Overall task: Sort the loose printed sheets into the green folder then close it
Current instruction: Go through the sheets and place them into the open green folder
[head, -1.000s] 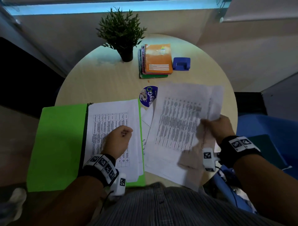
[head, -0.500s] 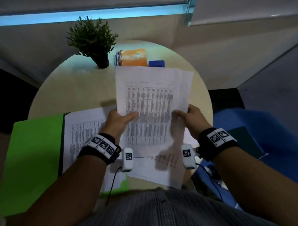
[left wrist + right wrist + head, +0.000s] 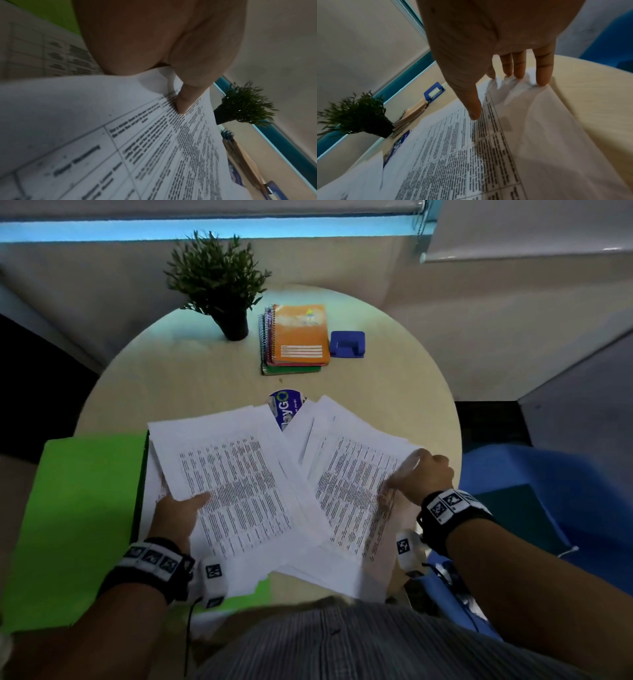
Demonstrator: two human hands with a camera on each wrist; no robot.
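The green folder (image 3: 85,508) lies open at the table's near left, with printed sheets (image 3: 42,54) lying on its right half. My left hand (image 3: 178,515) pinches a few printed sheets (image 3: 239,481) by their near left edge and holds them tilted over the folder; the thumb (image 3: 185,101) lies on top and the fingers are hidden beneath. The loose pile (image 3: 349,491) is fanned out on the right. My right hand (image 3: 421,474) rests at its right edge, fingers (image 3: 518,71) straight on the top sheet's rumpled border and the thumb over the print.
At the back of the round table (image 3: 205,385) stand a potted plant (image 3: 219,278), a stack of spiral notebooks (image 3: 298,337) and a blue hole punch (image 3: 346,344). A round blue sticker (image 3: 286,409) peeks out between the papers. A blue chair (image 3: 548,491) stands on the right.
Both hands held the sheets upright in front of me. Now the right hand has let go and gone back to the loose pile, and the left hand has brought the sheets down over the folder.
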